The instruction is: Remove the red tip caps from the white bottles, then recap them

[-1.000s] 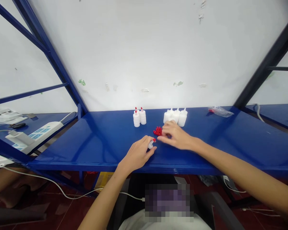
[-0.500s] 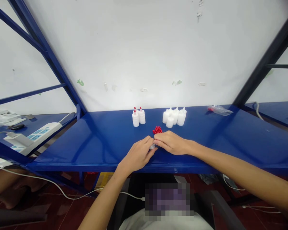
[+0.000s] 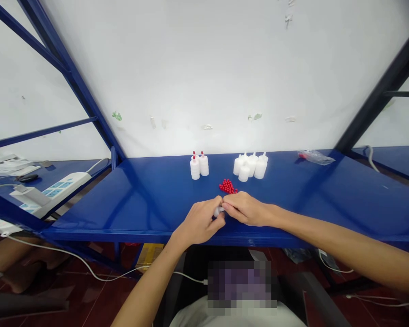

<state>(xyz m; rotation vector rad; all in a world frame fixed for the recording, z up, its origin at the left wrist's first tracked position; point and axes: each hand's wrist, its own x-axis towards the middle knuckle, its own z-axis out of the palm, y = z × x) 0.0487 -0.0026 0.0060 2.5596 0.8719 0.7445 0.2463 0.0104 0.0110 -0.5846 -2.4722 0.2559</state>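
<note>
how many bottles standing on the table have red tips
3 visible, left of the red pile: front bottle, right bottle, rear bottle, mostly hidden. More could be hidden.

A blue table (image 3: 313, 195) carries white bottles (image 3: 260, 168), red caps (image 3: 226, 185), a plastic bag (image 3: 317, 157)

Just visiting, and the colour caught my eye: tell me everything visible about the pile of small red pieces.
The pile of small, rounded, glossy red, plastic-looking pieces lies loose on the smooth blue tabletop, bunched closely together. It sits just beyond the bare right hand; whether they touch is unclear.
</note>
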